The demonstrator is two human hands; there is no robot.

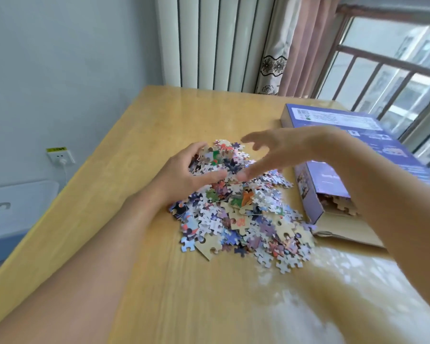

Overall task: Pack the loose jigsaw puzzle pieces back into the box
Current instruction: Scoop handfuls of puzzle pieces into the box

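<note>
A heap of loose jigsaw puzzle pieces point(246, 214) lies in the middle of the wooden table point(139, 135). My left hand point(184, 175) cups the far left part of the heap, fingers and thumb curled round a clump of pieces. My right hand point(278, 150) hovers over the heap's far side with fingers spread, blurred, holding nothing. To the right lies the purple puzzle box point(313, 194) on its side, its open end facing me with some pieces point(340, 203) inside. My right forearm hides part of the box.
A larger flat purple box point(333, 120) lies at the table's back right, near the window with bars. A radiator and curtain stand behind the table. A wall socket sits low on the left wall. Bare tabletop stretches in front of the heap.
</note>
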